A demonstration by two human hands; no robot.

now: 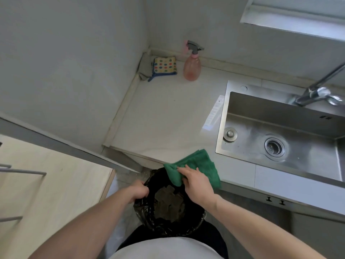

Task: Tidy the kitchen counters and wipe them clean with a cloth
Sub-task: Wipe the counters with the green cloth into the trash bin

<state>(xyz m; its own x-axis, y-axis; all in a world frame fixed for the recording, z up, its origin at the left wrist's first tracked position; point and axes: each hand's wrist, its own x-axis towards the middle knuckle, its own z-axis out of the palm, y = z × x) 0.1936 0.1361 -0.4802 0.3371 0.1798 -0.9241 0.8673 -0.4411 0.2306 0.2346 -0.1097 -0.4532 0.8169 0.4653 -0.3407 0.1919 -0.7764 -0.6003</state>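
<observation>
Your right hand [194,181] grips the fuzzy green cloth [194,163] at the pale surface's [168,116] front edge; your left hand [139,190] clutches the glossy black bin bag [147,212]. No writing reads.

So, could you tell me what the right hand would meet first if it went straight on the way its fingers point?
The right hand already grips the green cloth; beyond that, probably only bare counter.
</observation>
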